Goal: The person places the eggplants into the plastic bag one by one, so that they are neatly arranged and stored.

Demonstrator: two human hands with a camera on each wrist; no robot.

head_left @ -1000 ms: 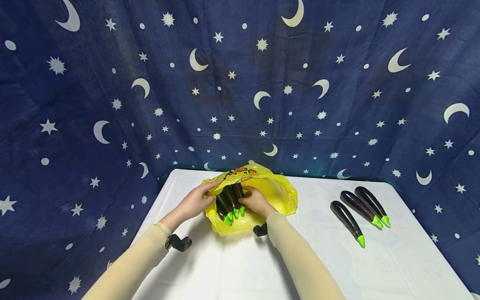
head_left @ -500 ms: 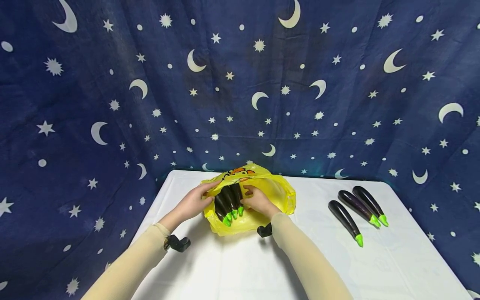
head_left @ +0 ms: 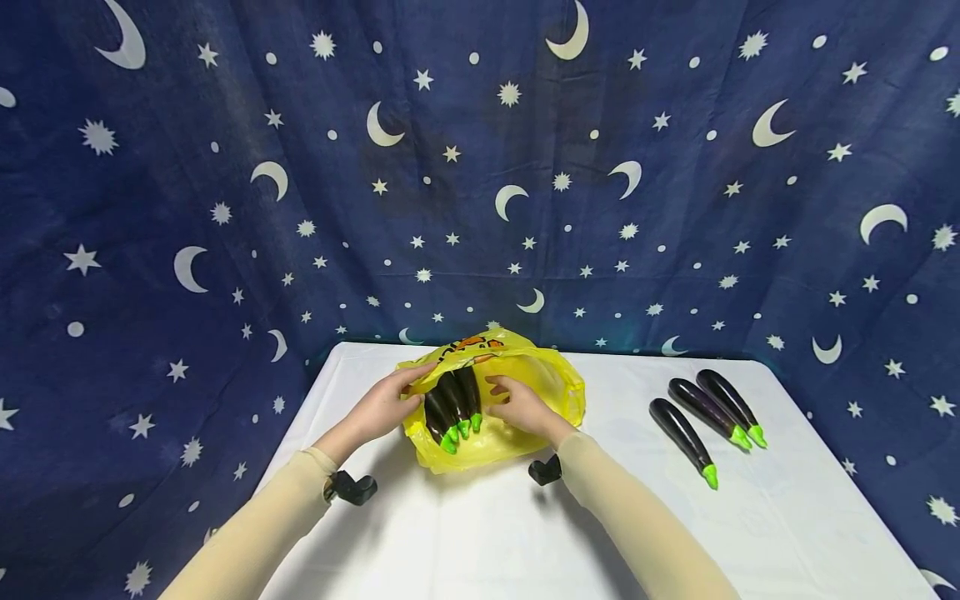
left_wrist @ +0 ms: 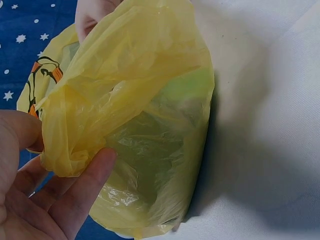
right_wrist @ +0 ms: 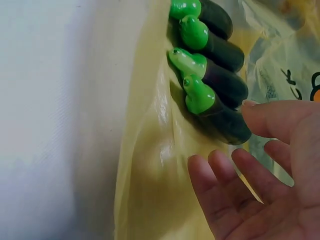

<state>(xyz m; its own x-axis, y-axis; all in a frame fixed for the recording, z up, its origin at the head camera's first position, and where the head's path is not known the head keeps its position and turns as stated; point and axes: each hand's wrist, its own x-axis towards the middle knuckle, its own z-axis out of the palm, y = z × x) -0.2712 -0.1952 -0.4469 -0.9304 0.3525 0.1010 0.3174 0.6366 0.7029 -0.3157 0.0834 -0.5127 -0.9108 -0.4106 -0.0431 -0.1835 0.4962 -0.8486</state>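
Note:
A yellow plastic bag (head_left: 487, 454) lies on its side with its mouth facing me, holding several dark eggplants (head_left: 453, 398) with bright green stem ends. My left hand (head_left: 384, 407) grips the left edge of the mouth; in the left wrist view, thumb and fingers pinch the gathered plastic (left_wrist: 70, 145). Within the mouth, to the right of the eggplants, is my right hand (head_left: 525, 408). Its fingers are spread and hold nothing. The right wrist view has the eggplants (right_wrist: 225, 85) side by side, green ends toward the bag's lip, the thumb close to the nearest one.
On the right of the white-covered table (head_left: 480, 542) lie three more eggplants: one in front (head_left: 681, 433), a middle one (head_left: 703, 408) and one farther back (head_left: 726, 400). A dark blue curtain (head_left: 480, 208) with moons and stars hangs behind the table.
My right hand has let go of the rightmost eggplant in the bag and drawn back to the right. My left hand keeps its hold on the bag's edge. The head view has shifted slightly.

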